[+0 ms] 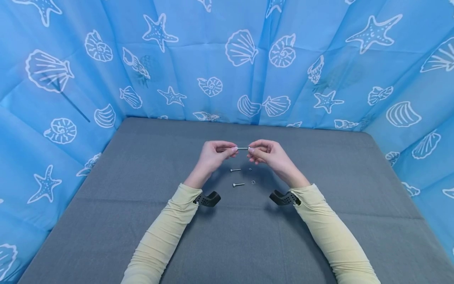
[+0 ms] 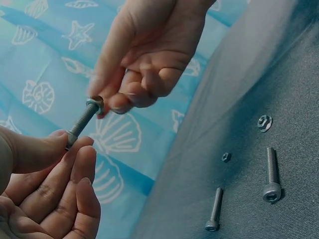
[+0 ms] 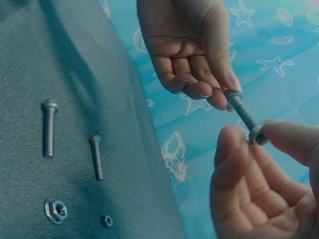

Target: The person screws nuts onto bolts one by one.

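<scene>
Above the grey table, my left hand (image 1: 214,155) pinches the head of a silver bolt (image 1: 242,148) between thumb and fingers. The bolt lies roughly level, its threaded shank spanning the gap between both hands. At its far end sits a flanged nut (image 3: 257,135), pinched by my right hand (image 1: 269,153) with thumb and fingertips. The left wrist view shows the nut (image 2: 94,103) at the bolt's tip, lined up with the shank. The head is partly hidden under the left thumb.
Below the hands, a smaller bolt (image 1: 235,170) and a larger bolt (image 1: 239,184) lie on the grey cloth-covered table (image 1: 248,240). To their right are a small nut (image 1: 250,169) and a flanged nut (image 1: 253,182). A blue shell-patterned curtain (image 1: 213,51) surrounds the table's back and sides.
</scene>
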Tool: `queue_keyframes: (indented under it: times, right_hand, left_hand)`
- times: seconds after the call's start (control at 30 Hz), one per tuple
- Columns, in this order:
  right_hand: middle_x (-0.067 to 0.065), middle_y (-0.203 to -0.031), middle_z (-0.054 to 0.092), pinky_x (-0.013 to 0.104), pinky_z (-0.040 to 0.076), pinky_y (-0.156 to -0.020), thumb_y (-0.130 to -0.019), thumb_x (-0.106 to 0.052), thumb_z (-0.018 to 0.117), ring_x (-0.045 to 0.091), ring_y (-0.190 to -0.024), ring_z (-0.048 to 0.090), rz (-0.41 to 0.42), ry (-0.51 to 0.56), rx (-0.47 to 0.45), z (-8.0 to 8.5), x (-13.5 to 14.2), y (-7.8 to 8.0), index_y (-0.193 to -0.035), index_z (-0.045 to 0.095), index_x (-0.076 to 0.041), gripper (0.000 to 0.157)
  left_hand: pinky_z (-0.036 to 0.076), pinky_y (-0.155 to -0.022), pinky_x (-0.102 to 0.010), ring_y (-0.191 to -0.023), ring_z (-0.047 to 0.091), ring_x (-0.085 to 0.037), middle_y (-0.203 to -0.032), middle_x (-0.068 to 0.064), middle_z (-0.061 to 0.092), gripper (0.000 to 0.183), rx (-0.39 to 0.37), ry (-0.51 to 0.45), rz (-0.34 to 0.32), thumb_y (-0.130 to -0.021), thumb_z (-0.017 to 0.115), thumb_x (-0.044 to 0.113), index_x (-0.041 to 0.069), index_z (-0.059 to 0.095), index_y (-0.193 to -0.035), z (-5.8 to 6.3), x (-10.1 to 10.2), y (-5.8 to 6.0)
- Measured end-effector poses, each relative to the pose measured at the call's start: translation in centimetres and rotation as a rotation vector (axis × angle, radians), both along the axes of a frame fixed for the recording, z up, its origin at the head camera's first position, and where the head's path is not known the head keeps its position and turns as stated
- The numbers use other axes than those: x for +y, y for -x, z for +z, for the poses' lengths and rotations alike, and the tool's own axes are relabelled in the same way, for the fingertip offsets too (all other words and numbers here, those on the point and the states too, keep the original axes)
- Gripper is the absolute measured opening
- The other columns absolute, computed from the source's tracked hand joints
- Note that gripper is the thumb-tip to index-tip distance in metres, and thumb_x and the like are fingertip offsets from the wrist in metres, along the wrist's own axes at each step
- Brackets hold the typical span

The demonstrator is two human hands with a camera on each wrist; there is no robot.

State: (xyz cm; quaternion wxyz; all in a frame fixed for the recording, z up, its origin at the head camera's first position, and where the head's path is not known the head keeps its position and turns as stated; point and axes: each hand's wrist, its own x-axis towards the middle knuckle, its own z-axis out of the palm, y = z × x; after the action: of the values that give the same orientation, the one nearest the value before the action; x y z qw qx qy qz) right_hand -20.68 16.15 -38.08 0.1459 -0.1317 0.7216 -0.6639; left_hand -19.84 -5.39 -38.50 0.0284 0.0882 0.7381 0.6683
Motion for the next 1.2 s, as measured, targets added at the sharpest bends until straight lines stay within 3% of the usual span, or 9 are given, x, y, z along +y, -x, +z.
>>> queue_keyframes:
  times: [0.13, 0.33, 0.57, 0.73, 0.83, 0.97, 1.07, 1.2]
  right_hand:
    - [0.016, -0.092, 0.066, 0.032, 0.054, -0.065, -0.098, -0.027, 0.057, 0.018, -0.076, 0.065, 0.008, -0.017, -0.02, 0.0, -0.08, 0.01, -0.114, 0.056, 0.006, 0.037]
    - [0.025, -0.106, 0.064, 0.037, 0.056, -0.075, -0.095, -0.015, 0.062, 0.019, -0.082, 0.067, 0.003, 0.031, -0.008, -0.01, 0.05, -0.05, -0.123, 0.051, 0.006, 0.037]
    - [0.013, -0.089, 0.067, 0.03, 0.055, -0.065, -0.099, -0.028, 0.056, 0.015, -0.075, 0.065, -0.016, 0.004, -0.053, -0.2, -0.16, 0.06, -0.114, 0.056, 0.006, 0.038]
    - [0.021, -0.101, 0.066, 0.037, 0.056, -0.075, -0.096, -0.015, 0.061, 0.018, -0.08, 0.067, -0.012, 0.059, -0.041, 0.01, -0.03, -0.08, -0.124, 0.051, 0.006, 0.036]
    - [0.023, -0.102, 0.065, 0.035, 0.056, -0.074, -0.094, -0.012, 0.063, 0.016, -0.078, 0.067, -0.001, 0.037, -0.027, 0.07, -0.06, -0.06, -0.121, 0.054, 0.006, 0.034]
    - [0.021, -0.095, 0.066, 0.031, 0.055, -0.066, -0.098, -0.024, 0.058, 0.015, -0.073, 0.065, 0.005, -0.02, -0.038, -0.01, -0.29, 0.05, -0.114, 0.057, 0.006, 0.034]
    - [0.021, -0.098, 0.066, 0.035, 0.056, -0.07, -0.099, -0.025, 0.056, 0.016, -0.075, 0.066, 0.003, -0.02, -0.039, -0.01, -0.32, -0.02, -0.118, 0.055, 0.005, 0.036]
    - [0.018, -0.103, 0.067, 0.036, 0.056, -0.075, -0.095, -0.014, 0.061, 0.018, -0.081, 0.067, -0.003, 0.014, -0.015, 0.05, -0.19, -0.17, -0.124, 0.051, 0.005, 0.036]
  left_hand:
    - [0.051, -0.082, -0.052, -0.08, 0.069, -0.018, -0.087, -0.008, 0.072, 0.016, -0.007, 0.011, 0.0, -0.09, 0.069, 0.014, 0.003, 0.073, -0.101, 0.02, 0.02, 0.04]
    - [0.05, -0.083, -0.052, -0.081, 0.069, -0.018, -0.087, -0.008, 0.073, 0.016, -0.019, 0.01, 0.01, -0.09, 0.069, 0.015, 0.004, 0.073, -0.1, 0.06, 0.04, 0.1]
    - [0.05, -0.084, -0.054, -0.08, 0.069, -0.018, -0.087, -0.008, 0.072, 0.018, -0.013, 0.007, 0.007, -0.089, 0.069, 0.014, 0.001, 0.072, -0.102, -0.07, 0.09, 0.12]
    - [0.049, -0.084, -0.056, -0.079, 0.069, -0.018, -0.085, -0.008, 0.072, 0.016, -0.016, -0.001, 0.013, -0.089, 0.07, 0.014, 0.003, 0.072, -0.1, -0.07, 0.06, 0.09]
    - [0.049, -0.084, -0.055, -0.079, 0.069, -0.018, -0.085, -0.008, 0.072, 0.015, -0.008, -0.001, 0.01, -0.089, 0.07, 0.014, 0.003, 0.073, -0.1, -0.03, 0.05, 0.09]
    - [0.054, -0.078, -0.043, -0.079, 0.069, -0.018, -0.086, -0.007, 0.072, 0.016, 0.003, 0.011, 0.014, -0.09, 0.069, 0.014, 0.003, 0.072, -0.101, 0.1, 0.03, 0.1]
    - [0.054, -0.076, -0.039, -0.08, 0.069, -0.017, -0.086, -0.007, 0.072, 0.016, -0.005, 0.018, 0.018, -0.09, 0.069, 0.014, 0.004, 0.073, -0.101, 0.19, -0.03, 0.04]
    - [0.051, -0.082, -0.049, -0.081, 0.069, -0.018, -0.086, -0.007, 0.072, 0.018, -0.021, 0.02, 0.016, -0.09, 0.069, 0.016, 0.003, 0.072, -0.102, 0.18, -0.06, -0.06]
